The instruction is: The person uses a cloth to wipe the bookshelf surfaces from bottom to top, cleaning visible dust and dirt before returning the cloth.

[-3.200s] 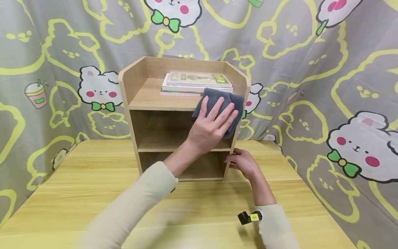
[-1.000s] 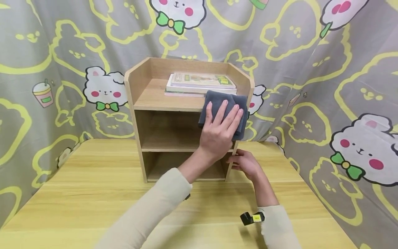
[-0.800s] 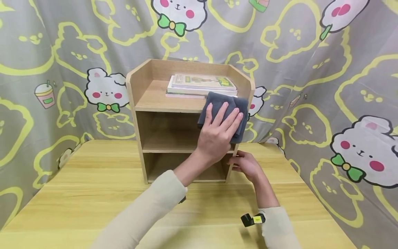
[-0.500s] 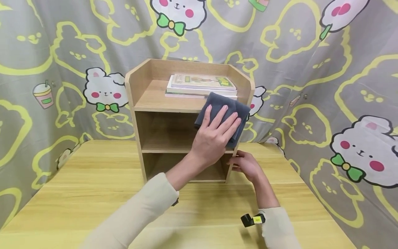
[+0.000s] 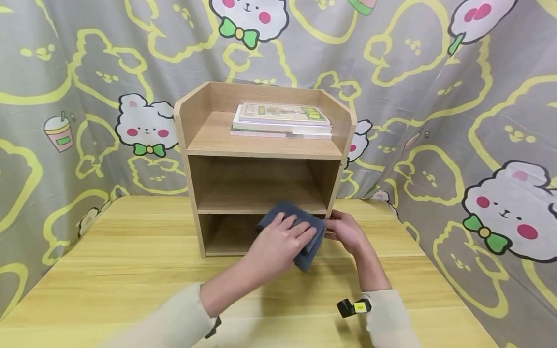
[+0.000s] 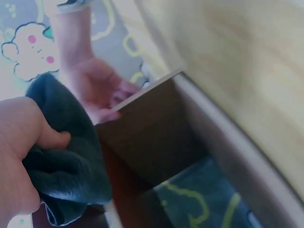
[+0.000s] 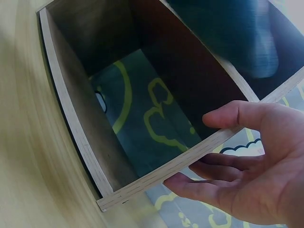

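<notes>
My left hand [image 5: 275, 247] holds a folded dark grey-blue cloth [image 5: 300, 229] in front of the lower right part of a small wooden shelf unit [image 5: 264, 151]. In the left wrist view the thumb presses into the folds of the cloth [image 6: 66, 156]. At the unit's right side, low down, my right hand [image 5: 345, 231] grips the side panel. The right wrist view shows the thumb inside and the fingers outside that panel's front edge [image 7: 175, 166]. There the cloth [image 7: 237, 33] hangs blurred near the middle board.
Several stacked books [image 5: 283, 120] lie on the unit's top shelf. Beneath it are two open compartments, the lower one partly hidden by the cloth. The unit stands on a wooden table [image 5: 130, 270], with a patterned curtain [image 5: 404, 72] behind and at both sides.
My left hand has moved the cloth down and slightly left, from the upper right front edge to the lower compartment. The right hand keeps its grip on the side panel.
</notes>
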